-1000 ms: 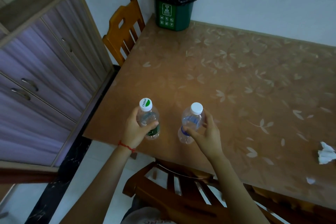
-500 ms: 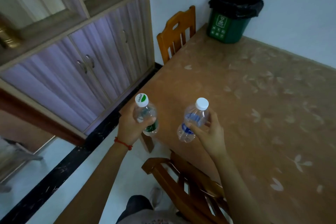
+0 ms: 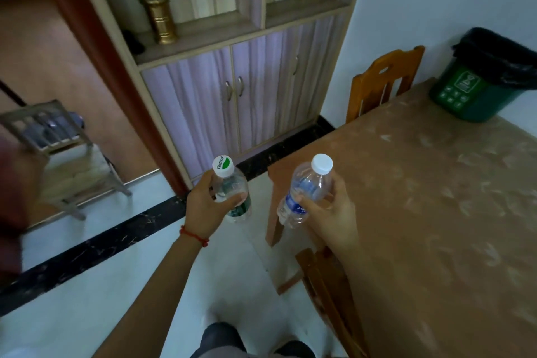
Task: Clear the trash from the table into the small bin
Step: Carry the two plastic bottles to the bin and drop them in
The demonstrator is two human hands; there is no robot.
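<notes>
Head view — left hand and right hand each clamp a bottle; carry underway — next, reach the green bin.

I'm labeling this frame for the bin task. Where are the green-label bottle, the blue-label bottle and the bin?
green-label bottle [image 3: 223, 166]: head view, on its cap.
blue-label bottle [image 3: 307, 186]: head view, on its clear body.
bin [image 3: 470, 99]: head view, on its green wall.

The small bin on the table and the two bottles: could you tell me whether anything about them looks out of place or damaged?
Nothing stands out. The left hand grips the green-label bottle and the right hand the blue-label bottle; both are capped, uncrushed and off the table. The small bin stands upright at the far corner, its black liner in place.
</notes>
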